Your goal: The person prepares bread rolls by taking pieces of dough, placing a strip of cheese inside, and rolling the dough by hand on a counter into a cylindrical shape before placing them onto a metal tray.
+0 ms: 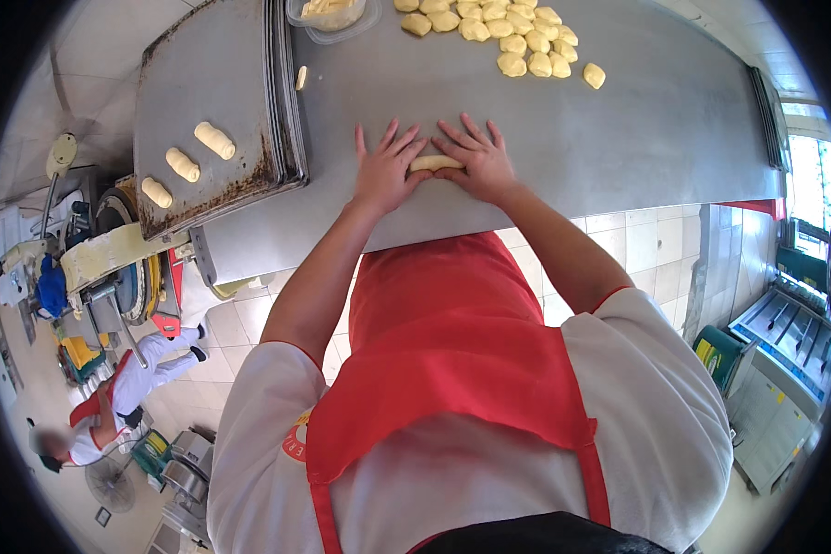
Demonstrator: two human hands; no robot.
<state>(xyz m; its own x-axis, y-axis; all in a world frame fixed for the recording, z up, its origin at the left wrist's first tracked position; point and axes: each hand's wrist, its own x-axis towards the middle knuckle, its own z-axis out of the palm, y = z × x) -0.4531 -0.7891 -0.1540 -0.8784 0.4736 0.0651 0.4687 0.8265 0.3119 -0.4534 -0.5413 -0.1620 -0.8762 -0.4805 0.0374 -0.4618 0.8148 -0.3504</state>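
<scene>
At the steel worktable [646, 138], my left hand [383, 171] and my right hand [475, 166] rest on either side of a pale dough roll [435, 162]. Both have fingers spread, with the thumbs against the roll's near edge. To the left, a stack of worn baking trays [222, 88] carries three shaped rolls [214, 139]. A small pale piece [302, 78] lies beside the trays. A plastic container [331, 13] of pale pieces sits at the far left of the tabletop, and several dough balls [512, 65] are grouped toward the back right.
A co-worker [102, 415] in white and red is at lower left, near machinery [120, 268] with a blue cloth. A fan [109, 485] stands below them. At right are a steel unit [771, 346] and a bright window [812, 175]. Tiled floor [637, 240] shows beyond the table's front edge.
</scene>
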